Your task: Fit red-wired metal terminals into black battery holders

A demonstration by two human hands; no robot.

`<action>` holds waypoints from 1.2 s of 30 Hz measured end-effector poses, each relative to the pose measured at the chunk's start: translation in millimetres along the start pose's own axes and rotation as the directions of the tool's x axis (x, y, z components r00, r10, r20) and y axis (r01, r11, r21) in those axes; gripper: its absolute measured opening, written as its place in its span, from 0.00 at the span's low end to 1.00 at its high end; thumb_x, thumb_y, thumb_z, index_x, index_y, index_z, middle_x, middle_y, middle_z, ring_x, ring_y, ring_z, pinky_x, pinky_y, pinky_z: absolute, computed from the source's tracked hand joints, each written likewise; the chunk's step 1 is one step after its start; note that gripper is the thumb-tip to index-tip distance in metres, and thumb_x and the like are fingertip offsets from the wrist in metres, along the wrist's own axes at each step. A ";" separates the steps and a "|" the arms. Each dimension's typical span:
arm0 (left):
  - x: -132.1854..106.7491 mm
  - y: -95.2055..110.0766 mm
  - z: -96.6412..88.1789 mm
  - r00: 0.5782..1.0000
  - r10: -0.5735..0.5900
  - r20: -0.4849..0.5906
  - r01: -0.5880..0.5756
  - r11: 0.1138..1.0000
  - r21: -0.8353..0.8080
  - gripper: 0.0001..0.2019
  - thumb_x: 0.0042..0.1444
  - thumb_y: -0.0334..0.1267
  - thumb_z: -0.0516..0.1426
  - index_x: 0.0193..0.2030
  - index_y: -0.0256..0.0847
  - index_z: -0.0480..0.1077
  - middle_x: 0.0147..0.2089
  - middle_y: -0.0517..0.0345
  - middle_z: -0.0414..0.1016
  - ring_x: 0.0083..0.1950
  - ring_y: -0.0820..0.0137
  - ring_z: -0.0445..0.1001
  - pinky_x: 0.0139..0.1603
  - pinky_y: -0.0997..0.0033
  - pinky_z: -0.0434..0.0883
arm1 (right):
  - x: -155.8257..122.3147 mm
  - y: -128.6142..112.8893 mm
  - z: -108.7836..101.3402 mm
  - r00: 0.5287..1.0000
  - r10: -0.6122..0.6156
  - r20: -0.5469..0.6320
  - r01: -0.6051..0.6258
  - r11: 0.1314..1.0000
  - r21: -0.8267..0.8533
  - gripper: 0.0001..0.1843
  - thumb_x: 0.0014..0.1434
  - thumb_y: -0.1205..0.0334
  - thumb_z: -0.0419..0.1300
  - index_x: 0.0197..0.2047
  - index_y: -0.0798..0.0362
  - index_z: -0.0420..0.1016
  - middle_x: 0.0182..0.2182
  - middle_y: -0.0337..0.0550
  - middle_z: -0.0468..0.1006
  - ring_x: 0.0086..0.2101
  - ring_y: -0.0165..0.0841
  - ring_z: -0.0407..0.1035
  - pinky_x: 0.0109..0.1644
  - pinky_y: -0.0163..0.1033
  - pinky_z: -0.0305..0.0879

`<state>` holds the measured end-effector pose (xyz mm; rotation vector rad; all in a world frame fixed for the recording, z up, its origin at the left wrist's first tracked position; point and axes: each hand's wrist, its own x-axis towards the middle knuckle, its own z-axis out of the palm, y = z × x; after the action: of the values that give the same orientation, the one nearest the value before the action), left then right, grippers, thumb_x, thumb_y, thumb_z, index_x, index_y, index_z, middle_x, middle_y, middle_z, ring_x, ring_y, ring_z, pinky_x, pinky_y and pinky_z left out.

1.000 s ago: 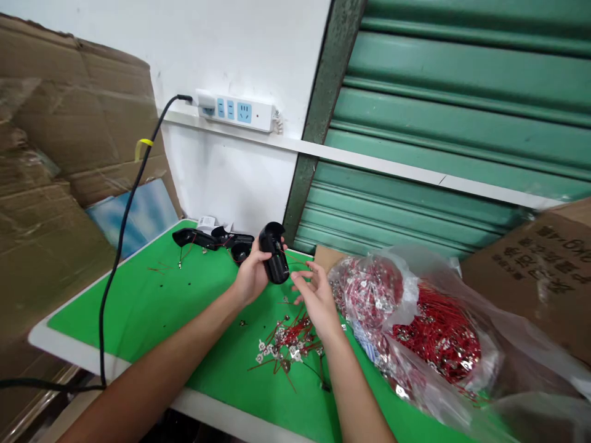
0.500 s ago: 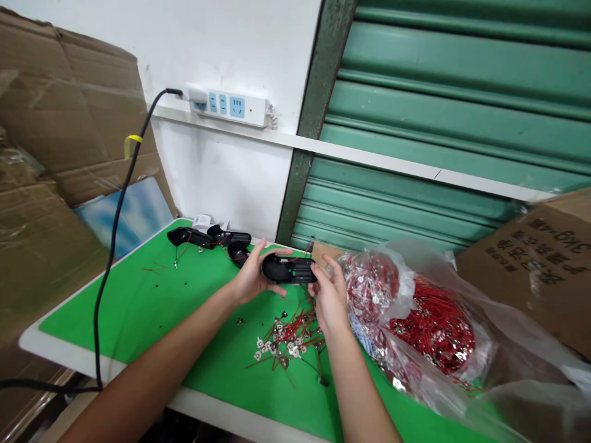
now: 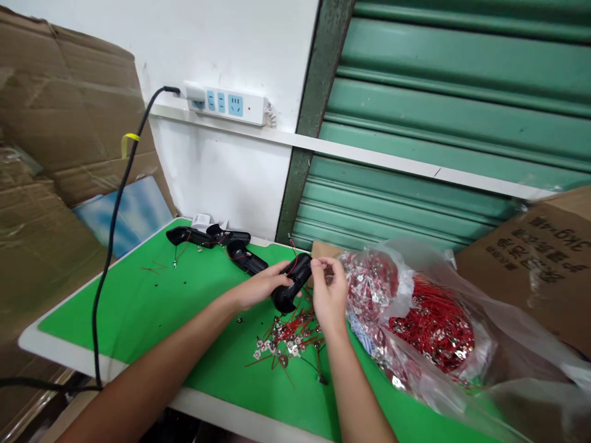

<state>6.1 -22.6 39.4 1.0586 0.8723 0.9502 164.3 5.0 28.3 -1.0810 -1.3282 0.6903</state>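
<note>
My left hand is wrapped round a black plastic housing held just above the green table mat. A thin red wire rises from the housing's top. My right hand pinches something small at the housing's right end; what it pinches is too small to name. Below both hands lies a loose pile of red wires with metal terminals.
Several more black housings lie at the mat's far edge. A clear plastic bag of red terminal wires fills the right side, with a cardboard box behind it. A black power cable runs from the wall socket strip down the left.
The housing went from upright to flat to tilted, and sank toward the mat. My right hand closed from open fingers into a pinch at its right end.
</note>
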 end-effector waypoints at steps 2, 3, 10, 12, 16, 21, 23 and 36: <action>1.8 -2.0 0.5 1.000 0.019 -0.002 -0.019 1.000 -0.006 0.31 0.49 0.40 0.62 0.61 0.34 0.66 0.41 0.52 0.80 0.40 0.71 0.77 0.44 0.74 0.72 | -1.2 -1.1 1.7 0.998 0.030 0.053 -0.032 0.998 0.046 0.19 0.56 0.45 0.63 0.39 0.54 0.73 0.28 0.39 0.72 0.29 0.31 0.65 0.34 0.37 0.64; 2.7 -2.9 0.7 1.000 0.019 -0.009 -0.019 1.000 -0.011 0.30 0.51 0.41 0.62 0.61 0.34 0.66 0.43 0.51 0.80 0.40 0.71 0.77 0.44 0.74 0.72 | -1.8 -1.3 2.5 0.997 0.044 0.068 -0.048 0.997 0.059 0.19 0.55 0.47 0.64 0.38 0.54 0.74 0.27 0.38 0.71 0.27 0.30 0.64 0.33 0.37 0.63; 8.1 -8.0 1.3 0.992 -0.033 -0.124 0.025 0.998 -0.060 0.25 0.60 0.46 0.59 0.60 0.37 0.66 0.49 0.50 0.79 0.38 0.73 0.78 0.44 0.73 0.74 | -5.5 -4.5 5.1 0.996 0.080 0.040 -0.082 0.995 0.060 0.18 0.52 0.48 0.66 0.36 0.55 0.77 0.28 0.41 0.77 0.25 0.30 0.65 0.29 0.36 0.62; 9.3 -11.1 1.2 0.993 -0.013 -0.119 0.008 0.999 -0.041 0.25 0.58 0.49 0.61 0.57 0.36 0.67 0.48 0.51 0.79 0.40 0.72 0.77 0.45 0.73 0.74 | -5.8 -4.9 6.3 0.996 0.082 0.016 -0.083 0.995 0.057 0.18 0.51 0.48 0.68 0.36 0.55 0.77 0.27 0.41 0.77 0.25 0.30 0.65 0.29 0.36 0.63; 11.0 -18.1 2.1 0.997 0.039 -0.073 -0.038 0.999 0.015 0.29 0.54 0.57 0.63 0.52 0.36 0.68 0.42 0.55 0.76 0.40 0.72 0.75 0.47 0.71 0.72 | -6.6 -3.2 8.8 0.996 0.088 -0.010 -0.087 0.994 0.072 0.17 0.50 0.50 0.68 0.35 0.55 0.77 0.26 0.40 0.77 0.25 0.30 0.65 0.30 0.36 0.63; 11.1 -19.2 2.6 0.984 0.116 -0.139 -0.095 0.985 0.147 0.25 0.57 0.56 0.59 0.50 0.35 0.70 0.43 0.55 0.73 0.44 0.71 0.70 0.49 0.71 0.68 | -12.5 -1.1 11.3 0.999 0.036 -0.022 -0.036 0.999 0.038 0.14 0.55 0.52 0.66 0.36 0.55 0.78 0.29 0.43 0.79 0.27 0.32 0.69 0.32 0.37 0.64; 10.6 -17.2 2.3 0.974 0.150 -0.173 -0.113 0.972 0.205 0.22 0.59 0.53 0.57 0.50 0.35 0.71 0.43 0.55 0.73 0.46 0.70 0.68 0.49 0.72 0.67 | -15.1 0.4 12.2 1.000 -0.009 -0.020 0.009 1.000 0.008 0.13 0.57 0.53 0.65 0.37 0.54 0.79 0.32 0.44 0.80 0.31 0.34 0.72 0.37 0.39 0.67; 15.6 -14.5 -6.9 0.918 0.187 -0.350 -0.099 0.962 0.254 0.19 0.59 0.45 0.54 0.52 0.35 0.71 0.57 0.50 0.74 0.61 0.61 0.67 0.68 0.65 0.61 | -8.3 -3.4 -0.8 0.795 -0.463 0.393 0.558 0.812 -0.172 0.09 0.68 0.67 0.55 0.42 0.51 0.77 0.38 0.43 0.79 0.42 0.36 0.71 0.47 0.41 0.67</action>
<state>8.1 -8.9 21.7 1.1734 1.2552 1.2199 163.1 -3.9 28.1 -0.7689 -1.9689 0.2753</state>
